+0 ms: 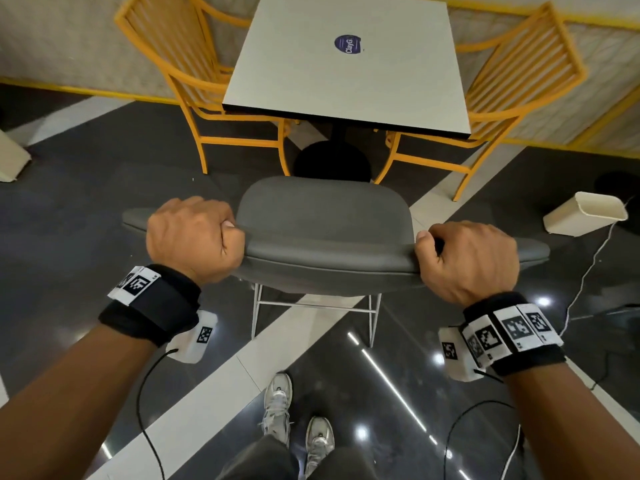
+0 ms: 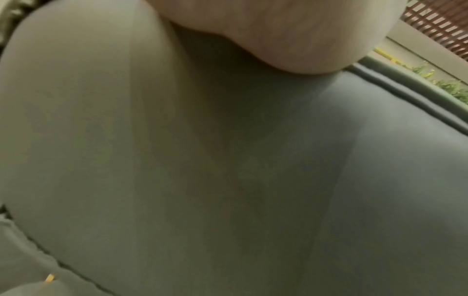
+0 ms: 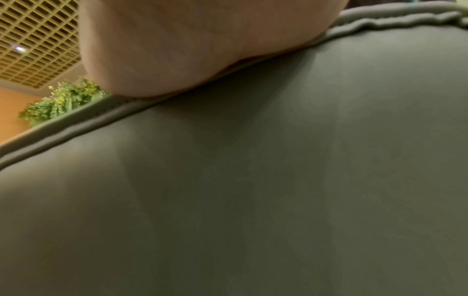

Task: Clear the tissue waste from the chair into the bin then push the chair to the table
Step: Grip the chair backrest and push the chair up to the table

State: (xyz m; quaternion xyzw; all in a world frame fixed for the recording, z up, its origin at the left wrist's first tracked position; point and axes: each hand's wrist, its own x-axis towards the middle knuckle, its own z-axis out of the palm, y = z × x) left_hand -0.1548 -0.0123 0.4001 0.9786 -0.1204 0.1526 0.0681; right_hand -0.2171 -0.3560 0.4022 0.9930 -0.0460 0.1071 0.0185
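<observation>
A grey padded chair point(image 1: 323, 216) stands in front of me, facing the white square table point(image 1: 346, 67). My left hand point(image 1: 195, 237) grips the top edge of the backrest at its left side. My right hand point(image 1: 465, 259) grips the same edge at its right side. The seat shows no tissue on it. A cream bin point(image 1: 585, 213) lies tipped on the floor to the right of the chair. In both wrist views the grey chair back point(image 2: 228, 170) point(image 3: 253, 180) fills the picture, with the heel of the left hand point(image 2: 291, 34) and of the right hand point(image 3: 177, 46) at the top.
Two orange slatted chairs point(image 1: 194, 64) point(image 1: 512, 81) flank the table. The table's black round base point(image 1: 332, 161) sits just beyond the grey seat. A second cream bin point(image 1: 10, 157) is at the far left. A white cable point(image 1: 588, 268) trails across the dark floor on the right. My shoes point(image 1: 277, 407) stand behind the chair.
</observation>
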